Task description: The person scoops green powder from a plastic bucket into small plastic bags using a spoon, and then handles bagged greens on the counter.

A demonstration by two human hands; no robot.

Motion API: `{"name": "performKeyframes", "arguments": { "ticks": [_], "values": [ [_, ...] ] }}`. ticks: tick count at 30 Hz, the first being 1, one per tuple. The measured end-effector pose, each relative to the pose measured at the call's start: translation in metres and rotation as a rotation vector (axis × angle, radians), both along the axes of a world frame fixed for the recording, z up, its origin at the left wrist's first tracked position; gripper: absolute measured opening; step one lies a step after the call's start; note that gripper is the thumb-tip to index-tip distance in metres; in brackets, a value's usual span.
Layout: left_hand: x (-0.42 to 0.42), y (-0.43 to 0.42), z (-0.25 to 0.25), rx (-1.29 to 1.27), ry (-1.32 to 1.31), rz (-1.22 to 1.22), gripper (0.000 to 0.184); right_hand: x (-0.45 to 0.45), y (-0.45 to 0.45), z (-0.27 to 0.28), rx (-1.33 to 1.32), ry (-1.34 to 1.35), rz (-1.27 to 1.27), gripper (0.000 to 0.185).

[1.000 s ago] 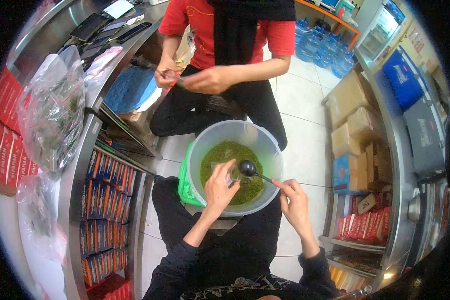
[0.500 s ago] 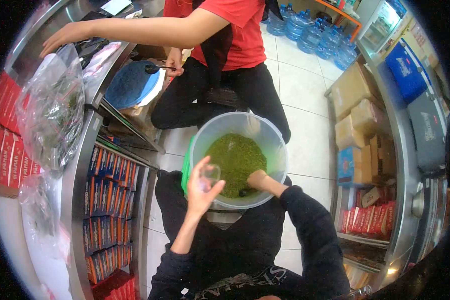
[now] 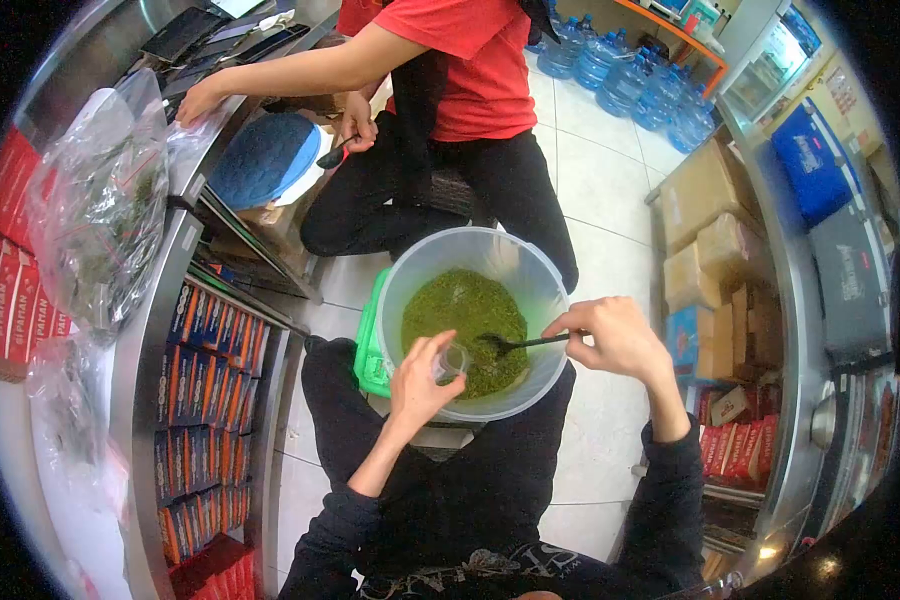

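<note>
Right hand (image 3: 620, 338): fingers pinched together on the handle end of a black spoon (image 3: 532, 343). Left hand (image 3: 416, 388): thumb and fingers spread around a small transparent cup (image 3: 454, 361), gripping it by the sides; cup's contents too small to make out.

Key relation: spoon bowl points left from the right fingers, long axis nearly crosswise, aimed at the cup side. Bowl sits just right of the left fingertips and slightly farther from the body. Bowl is nearer the left fingers than the right ones. Gap between cup and bowl is small; can't tell whether the bowl touches the green mix (image 3: 460, 300) below it.

Edges: tub (image 3: 547, 287) wall passes under the handle just left of the right fingers. Left fingers are inside the near-left part of the rim as seen from above. More room over the mix lies beyond both sets of fingers, toward the far wall.

Farther out: green crate (image 3: 370, 345) left of the tub, co-worker's legs (image 3: 530, 215) past the far rim, floor tiles (image 3: 610, 255) beyond the right fingers, bench (image 3: 175, 262) well left of the left fingers.
</note>
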State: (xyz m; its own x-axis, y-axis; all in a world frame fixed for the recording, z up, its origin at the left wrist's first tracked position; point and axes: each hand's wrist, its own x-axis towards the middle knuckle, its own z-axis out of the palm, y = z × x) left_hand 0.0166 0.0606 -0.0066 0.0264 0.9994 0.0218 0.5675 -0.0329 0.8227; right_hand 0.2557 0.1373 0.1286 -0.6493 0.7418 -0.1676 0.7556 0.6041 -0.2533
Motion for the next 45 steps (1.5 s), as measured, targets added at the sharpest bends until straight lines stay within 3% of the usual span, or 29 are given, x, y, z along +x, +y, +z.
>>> {"name": "performKeyframes", "arguments": {
  "ticks": [2, 7, 9, 10, 12, 15, 16, 18, 19, 20, 21, 22, 23, 25, 26, 30, 33, 35, 38, 40, 42, 45],
  "values": [
    [0.008, 0.002, 0.006, 0.031, -0.060, 0.002, 0.056, -0.014, -0.015, 0.015, 0.090, 0.016, -0.018, 0.024],
    [0.012, 0.007, 0.002, 0.186, -0.301, 0.077, 0.058, -0.020, -0.052, -0.015, 0.231, 0.112, -0.019, 0.031],
    [0.008, 0.005, 0.003, 0.208, -0.375, 0.087, 0.062, -0.012, -0.071, -0.022, 0.240, 0.335, -0.230, 0.037],
    [0.006, 0.004, 0.005, 0.225, -0.337, 0.093, 0.063, -0.002, -0.085, -0.041, 0.240, 0.339, -0.226, 0.037],
    [0.005, 0.001, 0.002, 0.247, -0.301, 0.099, 0.063, 0.020, -0.111, -0.102, 0.104, 0.330, -0.567, 0.041],
    [0.010, 0.015, -0.006, 0.069, -0.496, 0.247, 0.064, 0.036, -0.135, -0.134, 0.038, 0.148, -0.587, 0.039],
    [0.015, 0.016, -0.002, 0.045, -0.534, 0.211, 0.064, 0.022, -0.129, -0.121, 0.034, 0.204, -0.634, 0.043],
    [0.034, 0.002, 0.010, -0.039, -0.726, 0.089, 0.069, -0.024, -0.112, -0.089, -0.027, 0.661, -0.746, 0.054],
    [0.048, -0.002, 0.022, -0.008, -0.806, 0.066, 0.070, -0.044, -0.103, -0.085, 0.073, 0.759, -0.638, 0.060],
    [0.055, -0.010, 0.040, 0.012, -0.791, 0.070, 0.071, -0.059, -0.095, -0.092, 0.049, 0.863, -0.617, 0.055],
    [0.059, -0.017, 0.054, 0.035, -0.773, 0.075, 0.072, -0.073, -0.089, -0.095, 0.012, 1.129, -0.587, 0.039],
    [0.063, -0.019, 0.060, 0.255, -0.828, 0.127, 0.062, -0.076, -0.086, -0.094, -0.120, 1.258, -0.622, 0.031],
    [0.054, -0.022, 0.068, 0.264, -0.825, 0.125, 0.062, -0.078, -0.084, -0.092, -0.262, 1.379, -0.651, 0.022],
    [0.022, -0.029, 0.082, 0.015, -0.742, 0.057, 0.041, -0.078, -0.086, -0.075, -0.355, 1.417, -0.665, 0.015],
    [0.015, -0.030, 0.081, -0.012, -0.678, 0.133, 0.017, -0.080, -0.087, -0.066, -0.449, 1.450, -0.683, 0.009],
    [0.010, -0.037, 0.085, 0.237, -0.747, 0.153, 0.011, -0.096, -0.099, -0.058, -0.548, 1.634, -0.693, 0.012],
    [0.012, -0.043, 0.082, 0.234, -0.700, 0.205, 0.013, -0.106, -0.110, -0.051, -0.485, 1.766, -0.718, 0.011],
    [0.011, -0.042, 0.081, 0.272, -0.741, 0.213, 0.015, -0.107, -0.108, -0.049, -0.479, 1.751, -0.703, 0.011],
    [0.006, -0.044, 0.080, 0.269, -0.752, 0.178, 0.012, -0.102, -0.107, -0.035, -0.559, 1.274, -0.753, 0.011],
    [0.009, -0.048, 0.087, 0.184, -0.871, 0.222, 0.013, -0.115, -0.109, -0.040, -0.525, 1.332, -0.699, 0.011],
    [-0.003, -0.056, 0.080, 0.214, -0.798, 0.261, 0.014, -0.126, -0.111, -0.050, -0.394, 1.313, -0.630, 0.012],
    [-0.021, -0.080, 0.075, 0.140, -0.749, 0.350, 0.011, -0.145, -0.121, -0.042, -0.476, 1.369, -0.517, 0.007]
  ]
}}
